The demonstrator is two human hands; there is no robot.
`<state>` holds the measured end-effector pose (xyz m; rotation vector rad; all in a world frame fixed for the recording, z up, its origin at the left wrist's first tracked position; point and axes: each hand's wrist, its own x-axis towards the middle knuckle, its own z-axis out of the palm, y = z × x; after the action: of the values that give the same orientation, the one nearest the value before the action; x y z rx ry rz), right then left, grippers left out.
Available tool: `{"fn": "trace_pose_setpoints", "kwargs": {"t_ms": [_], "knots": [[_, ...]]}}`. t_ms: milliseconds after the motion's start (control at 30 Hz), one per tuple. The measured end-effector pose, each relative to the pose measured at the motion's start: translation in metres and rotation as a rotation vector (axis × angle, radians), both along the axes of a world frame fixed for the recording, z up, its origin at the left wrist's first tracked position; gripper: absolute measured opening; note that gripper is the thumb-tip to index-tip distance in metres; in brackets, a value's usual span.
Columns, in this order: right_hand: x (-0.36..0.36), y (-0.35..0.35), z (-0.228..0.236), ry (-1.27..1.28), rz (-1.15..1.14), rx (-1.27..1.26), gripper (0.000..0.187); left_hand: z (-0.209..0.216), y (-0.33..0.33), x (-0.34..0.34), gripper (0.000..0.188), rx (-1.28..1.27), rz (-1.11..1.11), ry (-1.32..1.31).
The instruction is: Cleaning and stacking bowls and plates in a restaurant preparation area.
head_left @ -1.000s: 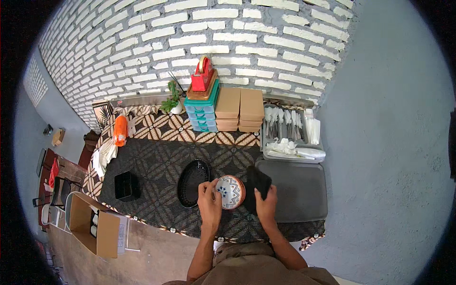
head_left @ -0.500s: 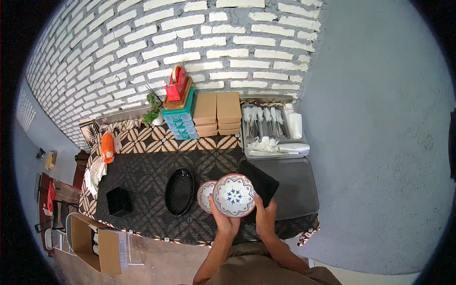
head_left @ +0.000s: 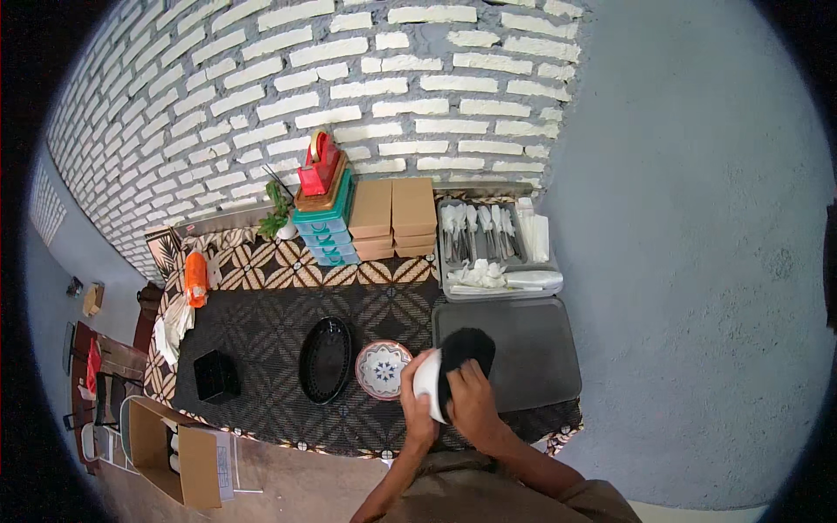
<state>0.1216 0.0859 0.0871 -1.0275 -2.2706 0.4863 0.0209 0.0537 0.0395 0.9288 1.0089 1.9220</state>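
My left hand (head_left: 418,403) is closed round the white outer side of a bowl (head_left: 427,383), which is tilted on edge with its opening facing right. In my right hand (head_left: 473,401) is a black cloth (head_left: 472,345), bunched against the bowl's inside and covering most of it. The fingers of that hand press into the cloth. Just left of my hands, a second bowl (head_left: 384,370) with a red rim and a blue flower pattern stands upright on the dark table mat. A black oval basket (head_left: 326,360) lies farther left.
A grey tray (head_left: 536,357) lies right of my hands, partly behind the cloth. Beyond it is a cutlery tray (head_left: 499,294) with wrapped utensils. Cardboard boxes (head_left: 413,209), teal drawers (head_left: 326,235) and a red tape dispenser (head_left: 319,166) stand along the wall. A black square container (head_left: 215,376) is at left.
The held bowl has turned from facing up to standing on edge. My right hand has brought the black cloth from beside the bowl to its inside. The second bowl is now uncovered.
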Motion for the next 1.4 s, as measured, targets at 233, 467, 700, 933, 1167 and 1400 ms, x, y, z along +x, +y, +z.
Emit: {"fn": "trace_pose_setpoints", "kwargs": {"t_ms": [233, 467, 700, 933, 1167, 1400], "knots": [[0.070, 0.061, -0.197, 0.730, 0.493, -1.497, 0.038, 0.046, 0.036, -0.027, 0.053, 0.274, -0.314, 0.794], [0.000, 0.013, -0.065, 0.280, -0.026, -0.141, 0.048, 0.032, 0.030, -0.011, 0.062, -0.102, -0.071, 0.096], [0.003, 0.062, 0.034, -0.560, 0.489, -0.847, 0.039, 0.007, 0.030, -0.014, 0.037, -0.402, -0.304, -0.264], [-0.007, 0.034, -0.015, 0.206, 0.082, -0.252, 0.041, 0.022, 0.024, 0.004, 0.045, -0.242, 0.031, -0.324], [0.009, 0.064, 0.029, -0.085, 0.549, -0.887, 0.034, 0.048, 0.028, -0.028, 0.041, -0.288, -0.271, -0.424], [0.013, 0.058, 0.019, -0.233, 0.197, -0.239, 0.035, 0.026, 0.024, -0.005, 0.045, -0.352, -0.080, -0.674]]}}
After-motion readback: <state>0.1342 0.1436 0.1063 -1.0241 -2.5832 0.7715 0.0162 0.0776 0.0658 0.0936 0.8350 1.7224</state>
